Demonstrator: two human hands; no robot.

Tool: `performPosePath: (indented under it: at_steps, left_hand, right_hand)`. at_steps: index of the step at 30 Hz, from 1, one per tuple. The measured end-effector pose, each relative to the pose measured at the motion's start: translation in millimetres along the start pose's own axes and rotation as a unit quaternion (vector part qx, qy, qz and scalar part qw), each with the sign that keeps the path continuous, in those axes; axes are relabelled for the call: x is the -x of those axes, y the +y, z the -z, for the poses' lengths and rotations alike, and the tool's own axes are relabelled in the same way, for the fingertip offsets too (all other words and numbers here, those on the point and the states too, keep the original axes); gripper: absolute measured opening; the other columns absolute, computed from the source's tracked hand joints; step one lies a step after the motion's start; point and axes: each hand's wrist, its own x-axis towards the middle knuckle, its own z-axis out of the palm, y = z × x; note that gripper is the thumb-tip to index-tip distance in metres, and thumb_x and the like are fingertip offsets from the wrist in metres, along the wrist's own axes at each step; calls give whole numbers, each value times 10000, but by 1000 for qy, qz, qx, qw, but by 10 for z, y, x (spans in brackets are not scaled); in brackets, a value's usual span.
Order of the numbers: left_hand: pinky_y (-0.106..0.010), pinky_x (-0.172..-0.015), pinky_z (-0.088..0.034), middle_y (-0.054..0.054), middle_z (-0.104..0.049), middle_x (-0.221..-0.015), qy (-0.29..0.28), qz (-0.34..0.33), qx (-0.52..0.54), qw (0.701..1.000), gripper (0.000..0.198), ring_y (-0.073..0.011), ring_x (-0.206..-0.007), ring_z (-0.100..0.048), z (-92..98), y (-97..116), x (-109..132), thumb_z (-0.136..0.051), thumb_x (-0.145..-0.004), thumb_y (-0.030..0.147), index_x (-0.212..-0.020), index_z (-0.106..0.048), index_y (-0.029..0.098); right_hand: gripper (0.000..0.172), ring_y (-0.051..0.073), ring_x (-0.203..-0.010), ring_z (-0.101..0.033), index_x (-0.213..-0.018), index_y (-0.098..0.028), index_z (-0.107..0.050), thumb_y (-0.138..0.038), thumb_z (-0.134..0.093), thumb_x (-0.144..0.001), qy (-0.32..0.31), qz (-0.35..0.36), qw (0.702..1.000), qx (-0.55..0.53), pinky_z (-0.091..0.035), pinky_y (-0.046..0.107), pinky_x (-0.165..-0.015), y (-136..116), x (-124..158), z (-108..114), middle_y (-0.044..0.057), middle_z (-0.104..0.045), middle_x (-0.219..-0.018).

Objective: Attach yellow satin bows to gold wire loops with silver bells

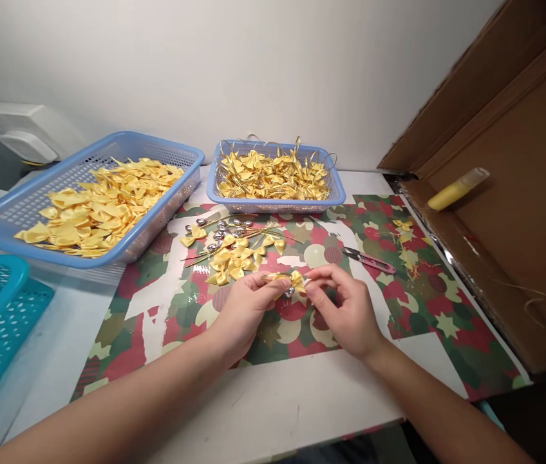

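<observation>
While L hand (248,306) pinches a yellow bow (297,280) btwn thumb & fingers, R hand (350,309) has its fingertips at the bow's right edge; can't tell if they grip it. Bow's just above the patterned sheet (302,341), w/ a silver bead (290,292) right under it. Loose bows (237,254) lie beyond, pink-handled snips (369,259) to the R, blue basket w/ wired bows (277,205) at back.
</observation>
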Motion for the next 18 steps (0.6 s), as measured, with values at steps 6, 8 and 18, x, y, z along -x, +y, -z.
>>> performPosePath:
  at_steps: [6, 8, 18]
  left_hand:
    - [-217, -542, -273, 60, -424, -573, -2, -14, 2, 1000, 328, -71, -557, -318, 1, -8, -7, -766, -629, 356, -553, -513, 163]
    - [-209, -557, -298, 51, -472, -608, -2, -23, 7, 1000, 295, -71, -576, -362, -2, -19, -3, -767, -635, 346, -583, -545, 159]
    - [-217, -576, -386, 11, -618, -631, 1, -18, -12, 1000, 293, -104, -607, -519, -20, -34, 35, -787, -605, 373, -607, -583, 163]
  right_hand:
    - [184, 85, -443, -484, -744, -187, -583, -286, -550, -896, -74, -49, 996, -10, -403, 211, -431, 4, -11, 72, -25, -586, -581]
    - [192, 86, -457, -475, -738, -190, -578, -290, -553, -899, -87, -54, 994, -23, -402, 210, -439, -8, 10, 76, -31, -572, -575]
    - [183, 123, -528, -522, -746, -199, -604, -275, -556, -905, -59, 0, 997, 48, -403, 240, -490, 11, 80, -23, -18, -589, -586]
